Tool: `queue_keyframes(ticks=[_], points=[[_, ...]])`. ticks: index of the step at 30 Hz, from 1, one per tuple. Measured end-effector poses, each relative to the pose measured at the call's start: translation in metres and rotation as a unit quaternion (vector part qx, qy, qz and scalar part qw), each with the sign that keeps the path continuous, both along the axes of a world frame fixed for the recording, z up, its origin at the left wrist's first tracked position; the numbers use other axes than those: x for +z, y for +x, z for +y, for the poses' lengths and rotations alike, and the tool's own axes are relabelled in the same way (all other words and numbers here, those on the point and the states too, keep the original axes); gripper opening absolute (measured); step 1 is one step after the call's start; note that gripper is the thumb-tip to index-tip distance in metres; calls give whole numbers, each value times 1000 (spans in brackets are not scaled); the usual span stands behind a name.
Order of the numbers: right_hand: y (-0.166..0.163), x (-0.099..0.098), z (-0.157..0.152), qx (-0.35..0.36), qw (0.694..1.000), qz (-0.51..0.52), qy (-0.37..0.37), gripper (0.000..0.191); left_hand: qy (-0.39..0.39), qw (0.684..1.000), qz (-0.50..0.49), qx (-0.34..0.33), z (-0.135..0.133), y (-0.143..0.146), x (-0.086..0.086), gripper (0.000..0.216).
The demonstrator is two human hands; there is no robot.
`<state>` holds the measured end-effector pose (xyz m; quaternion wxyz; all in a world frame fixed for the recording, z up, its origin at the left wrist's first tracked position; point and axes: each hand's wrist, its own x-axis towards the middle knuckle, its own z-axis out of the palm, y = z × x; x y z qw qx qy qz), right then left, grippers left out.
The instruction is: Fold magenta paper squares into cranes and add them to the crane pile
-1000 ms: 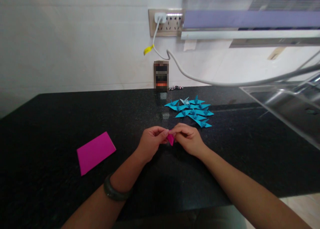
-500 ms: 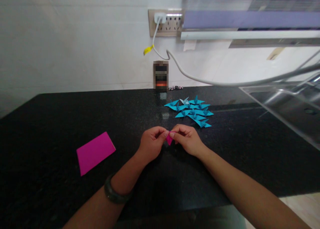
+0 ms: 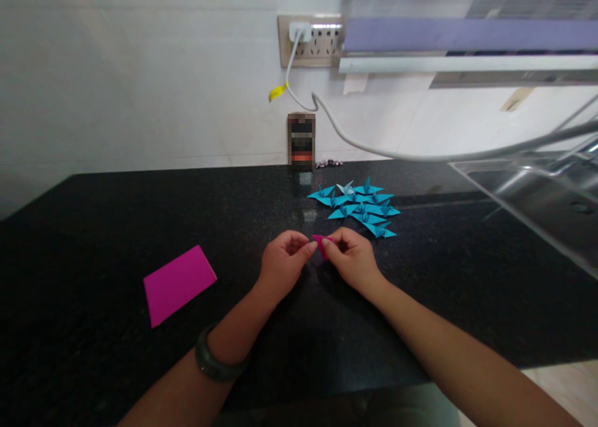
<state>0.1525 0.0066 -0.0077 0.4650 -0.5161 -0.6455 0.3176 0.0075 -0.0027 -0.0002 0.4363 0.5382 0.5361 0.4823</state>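
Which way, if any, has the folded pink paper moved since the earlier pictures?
Yes: the folded pink paper sits slightly farther from the person, nearer the blue cranes, which have not moved on the counter.

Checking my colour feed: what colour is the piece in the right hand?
The paper piece is magenta; the head view shows it best.

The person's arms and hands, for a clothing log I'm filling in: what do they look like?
The left hand and right hand are gloveless. No sleeve shows on either the left forearm or right forearm. The left one wears a thick, rounded, dark greenish-grey bangle; the right shows nothing worn.
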Motion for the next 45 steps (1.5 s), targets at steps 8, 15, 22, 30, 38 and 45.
queue_keyframes(ticks=[8, 15, 22, 30, 38, 45], points=[[1, 5, -2, 78, 991, -76, 83, 8, -32, 994, -61, -85, 1, 0, -2, 29], [-1, 0, 2, 64, 998, 16, 11, 9, -43, 995, -73, -57, 3, 0, -5, 22], [-2, 2, 6, 72, 969, 152, -180, 31, -41, 995, -71, -54, 1, 1, 2, 32], [-2, 5, 3, 75, 955, 234, -168, 25, -154, 968, -187, -59, 1, 1, 0, 25], [-4, 5, 0, 108, 931, 284, -203, 19, -140, 963, -224, -60, 1, -2, -2, 21], [-4, 3, 2, 111, 926, 302, -200, 15, -106, 967, -227, -53, -1, 2, -1, 19]])
